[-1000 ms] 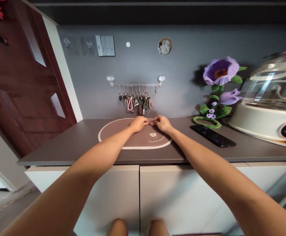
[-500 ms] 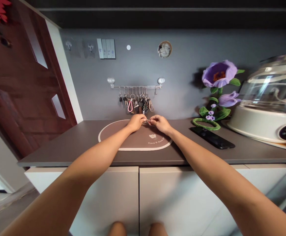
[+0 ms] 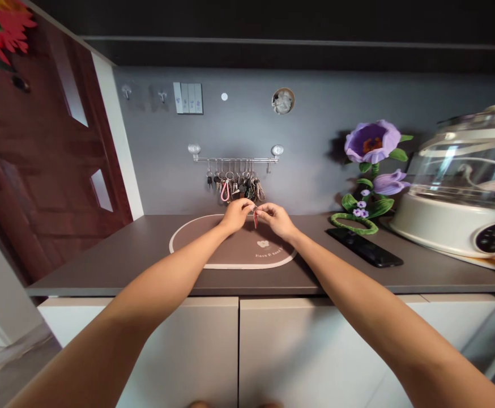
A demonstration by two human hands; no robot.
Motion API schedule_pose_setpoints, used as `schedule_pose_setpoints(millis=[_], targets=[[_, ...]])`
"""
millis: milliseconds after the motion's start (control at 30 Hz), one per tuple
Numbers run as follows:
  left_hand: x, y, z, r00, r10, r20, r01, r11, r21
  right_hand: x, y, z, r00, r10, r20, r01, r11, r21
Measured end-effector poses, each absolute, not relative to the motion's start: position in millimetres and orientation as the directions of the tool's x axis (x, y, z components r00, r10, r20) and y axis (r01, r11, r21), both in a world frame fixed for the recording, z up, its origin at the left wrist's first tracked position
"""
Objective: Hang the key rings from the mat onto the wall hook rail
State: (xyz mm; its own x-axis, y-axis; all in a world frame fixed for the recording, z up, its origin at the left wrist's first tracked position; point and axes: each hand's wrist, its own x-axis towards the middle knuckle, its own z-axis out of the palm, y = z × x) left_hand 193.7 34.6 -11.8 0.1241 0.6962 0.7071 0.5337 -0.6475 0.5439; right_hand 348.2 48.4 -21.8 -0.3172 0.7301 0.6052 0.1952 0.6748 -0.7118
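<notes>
Pinched at the fingertips of both hands is what looks like a key ring, with a small red piece (image 3: 255, 220) hanging from it; its finer parts are too small to tell. My left hand (image 3: 238, 215) is closed on it from the left. From the right, my right hand (image 3: 276, 220) holds it between thumb and fingers. Both hands are just above the back of a brown oval mat (image 3: 213, 249) with a pale rim. Behind them, several key bunches (image 3: 243, 186) hang from a clear hook rail (image 3: 234, 160) on the grey wall.
On the right of the dark counter (image 3: 103, 255) lies a black phone (image 3: 364, 247), beside a purple artificial flower (image 3: 372, 141) with a green base. A cream appliance (image 3: 438, 218) with a clear cover stands farther right. A dark shelf (image 3: 273, 54) overhangs the wall.
The camera view has tilted up slightly, so the scene sits lower. Between my fingertips, the red piece now hangs down more plainly. Both hands keep their pinch.
</notes>
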Motion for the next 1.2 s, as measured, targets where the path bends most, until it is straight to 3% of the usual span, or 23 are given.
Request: schedule_pose_setpoints(millis=[333, 700, 967, 1200], targets=[[198, 33, -12, 0.084, 0.701, 0.708, 0.455, -0.659, 0.599, 349, 48, -21, -0.258, 0.722, 0.642, 0.136, 0.685, -0.716], [197, 40, -17, 0.087, 0.655, 0.75, 0.552, -0.659, 0.511, 355, 48, -19, -0.21, 0.737, 0.643, 0.056, 0.665, -0.745], [195, 47, -31, 0.009, 0.789, 0.615, 0.597, -0.498, 0.629, 356, 51, -15, -0.081, 0.822, 0.564, -0.072, 0.559, -0.826], [195, 46, -35, 0.037, 0.875, 0.483, 0.683, -0.375, 0.627, 355, 64, 27, 0.012, 0.845, 0.534, -0.051, 0.534, -0.844]])
